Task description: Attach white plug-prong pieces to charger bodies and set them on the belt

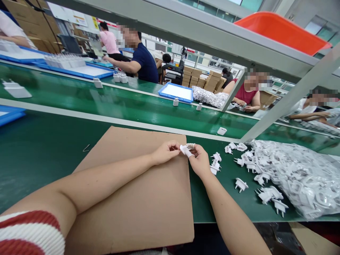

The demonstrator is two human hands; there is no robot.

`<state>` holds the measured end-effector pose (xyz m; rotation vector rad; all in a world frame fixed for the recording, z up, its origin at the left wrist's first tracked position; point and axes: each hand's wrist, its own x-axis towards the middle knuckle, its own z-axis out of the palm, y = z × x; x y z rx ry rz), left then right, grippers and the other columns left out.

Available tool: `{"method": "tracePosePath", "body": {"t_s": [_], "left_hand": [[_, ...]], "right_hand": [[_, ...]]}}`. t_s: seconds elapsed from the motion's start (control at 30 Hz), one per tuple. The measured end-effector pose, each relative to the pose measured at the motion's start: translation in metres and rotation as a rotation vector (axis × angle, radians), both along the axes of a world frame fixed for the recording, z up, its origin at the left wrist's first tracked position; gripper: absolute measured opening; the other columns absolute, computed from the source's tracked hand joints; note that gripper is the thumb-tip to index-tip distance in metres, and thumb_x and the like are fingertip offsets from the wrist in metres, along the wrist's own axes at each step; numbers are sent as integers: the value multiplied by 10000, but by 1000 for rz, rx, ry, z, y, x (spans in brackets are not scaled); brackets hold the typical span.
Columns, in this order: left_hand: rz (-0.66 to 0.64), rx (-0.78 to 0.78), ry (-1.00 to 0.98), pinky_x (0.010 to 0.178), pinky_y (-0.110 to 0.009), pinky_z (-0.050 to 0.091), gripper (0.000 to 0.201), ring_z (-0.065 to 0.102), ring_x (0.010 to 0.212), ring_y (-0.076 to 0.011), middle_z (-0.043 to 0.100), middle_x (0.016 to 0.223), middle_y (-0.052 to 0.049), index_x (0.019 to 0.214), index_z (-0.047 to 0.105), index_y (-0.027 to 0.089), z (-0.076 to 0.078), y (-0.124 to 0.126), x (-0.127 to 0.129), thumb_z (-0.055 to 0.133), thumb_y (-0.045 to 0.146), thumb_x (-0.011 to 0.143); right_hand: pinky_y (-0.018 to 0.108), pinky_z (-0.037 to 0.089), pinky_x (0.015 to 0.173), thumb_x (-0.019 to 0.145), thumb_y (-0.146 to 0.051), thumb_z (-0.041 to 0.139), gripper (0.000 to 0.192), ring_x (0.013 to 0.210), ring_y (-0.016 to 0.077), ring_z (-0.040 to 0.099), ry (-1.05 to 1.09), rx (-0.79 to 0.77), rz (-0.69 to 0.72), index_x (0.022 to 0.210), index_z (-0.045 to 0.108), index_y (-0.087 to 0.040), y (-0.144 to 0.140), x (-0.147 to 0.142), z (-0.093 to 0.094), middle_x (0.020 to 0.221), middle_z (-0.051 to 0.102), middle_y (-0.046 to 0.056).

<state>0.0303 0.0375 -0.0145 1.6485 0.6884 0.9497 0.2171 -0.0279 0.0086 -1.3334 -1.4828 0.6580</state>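
Head view: you are pinching a white plug part [185,151] between both hands over the cardboard [138,198]. Your left hand [166,152] is gripping its left end with closed fingertips; your right hand [198,161] is curling closed around its right end, near the loose parts [255,170].

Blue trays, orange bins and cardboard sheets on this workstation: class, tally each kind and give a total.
Blue trays: 4
Orange bins: 1
Cardboard sheets: 1
Total: 6
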Motion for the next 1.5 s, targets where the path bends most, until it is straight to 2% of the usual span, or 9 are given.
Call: {"method": "tracePosePath", "body": {"t_s": [0.47, 0.73, 0.8, 0.9, 1.03, 1.17, 1.27, 1.33, 1.5], "left_hand": [[18, -36, -7, 667, -265, 445, 237, 577, 717, -143, 679, 812, -31, 773, 663, 163, 4, -5, 1, 781, 367, 755], [32, 23, -1, 737, -293, 466, 164, 592, 758, -161, 667, 827, -32, 739, 656, 171, 4, -5, 1, 739, 313, 734], [71, 35, 3, 747, -298, 465, 145, 592, 764, -165, 667, 820, -31, 725, 649, 175, 3, -4, 1, 722, 300, 730], [221, 18, -10, 787, -316, 473, 153, 601, 795, -180, 671, 820, -31, 737, 654, 181, -1, 1, 2, 716, 320, 726], [407, -96, -89, 832, -342, 488, 292, 621, 839, -201, 690, 857, -39, 811, 671, 186, -9, 5, 6, 760, 452, 728], [447, -141, -73, 818, -343, 490, 410, 626, 841, -211, 699, 849, -43, 823, 673, 186, -13, 5, 7, 822, 551, 710], [462, -140, 76, 755, -341, 482, 412, 614, 774, -210, 679, 769, -37, 741, 649, 187, -5, 16, 10, 829, 558, 735], [470, -105, 160, 748, -341, 491, 369, 633, 788, -219, 703, 804, -49, 755, 661, 187, 6, 32, 17, 826, 517, 760], [470, 116, 409, 889, -340, 539, 334, 681, 981, -234, 741, 1143, -92, 1090, 710, 173, 36, 89, 56, 751, 406, 854]], "right_hand": [[345, 589, 824, 726, -170, 569, 334, 851, 195, 690, -15, 13, 2, 1020, 720, -221, -1, 0, 3, 1001, 743, 51], [350, 584, 831, 735, -172, 566, 321, 862, 199, 690, -15, 29, 11, 1007, 728, -225, -2, -1, 5, 999, 732, 50], [352, 578, 822, 747, -182, 568, 300, 862, 203, 685, -8, 45, -6, 999, 724, -226, -2, -1, 6, 991, 722, 52], [350, 561, 795, 770, -205, 580, 260, 850, 204, 668, -10, 67, -39, 992, 714, -226, -4, 1, 10, 980, 702, 52], [330, 500, 723, 733, -158, 615, 222, 770, 188, 604, -235, 13, 26, 927, 690, -237, -11, 3, 16, 912, 651, 28], [302, 384, 636, 715, -106, 668, 149, 729, 182, 537, -580, -141, 88, 798, 623, -222, -17, -1, 18, 852, 581, 23], [290, 342, 629, 753, -69, 658, 155, 752, 180, 522, -654, -176, 114, 778, 605, -212, -16, -3, 17, 863, 575, 31], [285, 333, 638, 763, -35, 633, 174, 777, 183, 521, -673, -173, 116, 775, 609, -208, -16, -3, 18, 863, 574, 33], [278, 331, 643, 751, -4, 618, 186, 759, 165, 507, -689, -228, 159, 740, 601, -189, -18, -3, 25, 857, 557, 27]]}}
